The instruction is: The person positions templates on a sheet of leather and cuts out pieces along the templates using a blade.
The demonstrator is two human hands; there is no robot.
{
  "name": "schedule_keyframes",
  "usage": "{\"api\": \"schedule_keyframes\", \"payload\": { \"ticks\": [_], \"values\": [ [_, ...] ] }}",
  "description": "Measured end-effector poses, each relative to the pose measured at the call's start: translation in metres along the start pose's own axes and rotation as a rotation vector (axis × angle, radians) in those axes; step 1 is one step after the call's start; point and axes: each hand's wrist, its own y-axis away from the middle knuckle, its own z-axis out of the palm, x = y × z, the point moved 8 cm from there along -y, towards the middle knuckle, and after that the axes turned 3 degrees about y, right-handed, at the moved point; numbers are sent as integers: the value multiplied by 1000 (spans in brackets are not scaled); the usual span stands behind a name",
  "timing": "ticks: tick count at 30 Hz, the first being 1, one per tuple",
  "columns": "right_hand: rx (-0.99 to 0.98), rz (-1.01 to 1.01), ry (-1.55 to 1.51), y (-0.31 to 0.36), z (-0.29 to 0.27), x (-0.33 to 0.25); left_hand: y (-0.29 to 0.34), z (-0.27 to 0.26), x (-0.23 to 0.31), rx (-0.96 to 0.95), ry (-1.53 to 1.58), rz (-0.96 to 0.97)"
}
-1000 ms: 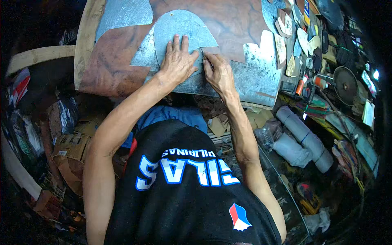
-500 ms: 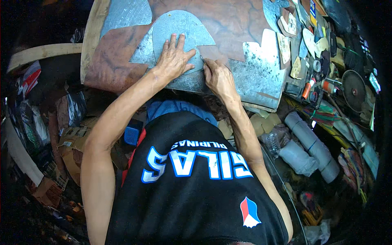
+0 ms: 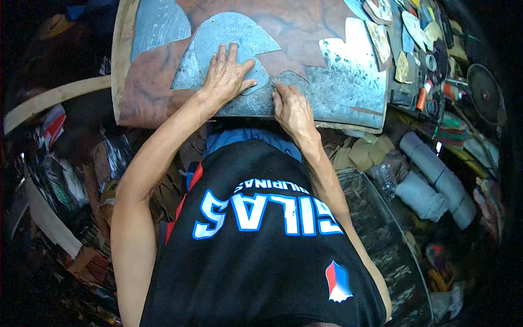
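Observation:
My left hand (image 3: 224, 76) lies flat with spread fingers on a grey, round-topped template (image 3: 234, 30), pressing it down. Under and around the template is a brown leather sheet (image 3: 147, 101) with cut-out edges. Closed in a pinch, my right hand (image 3: 294, 106) grips a thin, dark-tipped blade (image 3: 273, 80); its handle is hidden in the fingers. The tip meets the template's lower right corner. Where leather is gone, a scratched metal work surface (image 3: 348, 82) shows, close beside my right hand.
Several cut pattern pieces (image 3: 413, 28) crowd the table's right side, near an orange bottle (image 3: 423, 97). A round dark disc (image 3: 485, 92) stands farther right. Grey rolled material (image 3: 438, 177) lies below the table on the right. A curved wooden strip (image 3: 60, 101) juts out left.
My right hand has drawn the blade a little toward me along the template's right edge, to its corner. My left hand stays flat on the template. The whole view has shifted slightly.

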Motion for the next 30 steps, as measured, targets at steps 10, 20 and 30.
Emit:
{"api": "schedule_keyframes", "payload": {
  "ticks": [10,20,30],
  "values": [
    [244,168,-106,21,12,-6,-4,-4,7,52,-80,117],
    [404,388,-132,28,26,-24,-14,-8,14,-2,-87,234],
    [422,606,-334,35,50,-34,-9,-12,3,76,-155,203]
  ]
}}
